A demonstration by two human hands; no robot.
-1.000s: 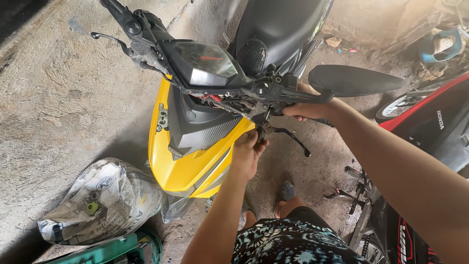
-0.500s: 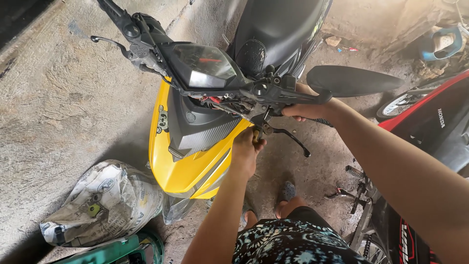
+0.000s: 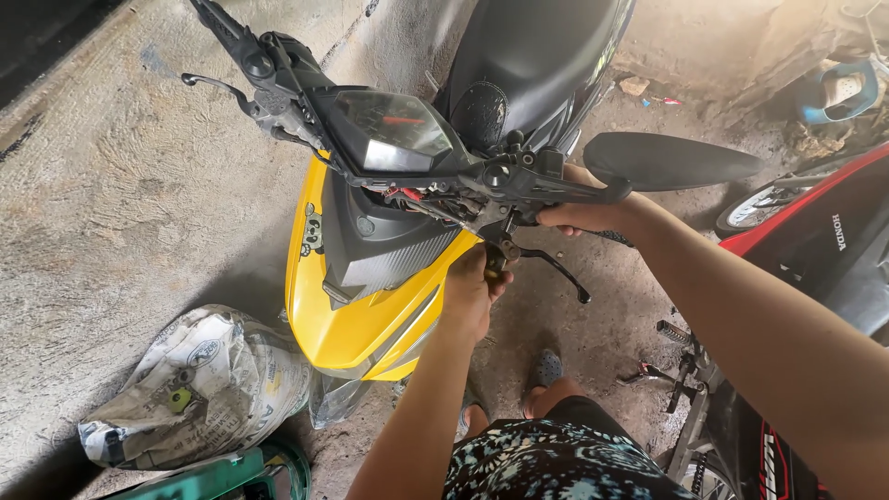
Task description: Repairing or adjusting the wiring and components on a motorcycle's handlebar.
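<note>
Under 1 yellow scooter's (image 3: 356, 315) handlebar (image 3: 519, 181): 2 hands, left (image 3: 469, 289) and right (image 3: 583, 215), fingers clamped on it.

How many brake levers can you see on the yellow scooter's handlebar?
2. One brake lever sticks out at the upper left grip; the other lever hangs below the near grip, between the left hand and right hand.

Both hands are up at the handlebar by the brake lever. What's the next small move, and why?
Probably keep the right hand bracing the handlebar while the left hand works the fitting at the brake lever pivot: its fingers already close on it.
</note>
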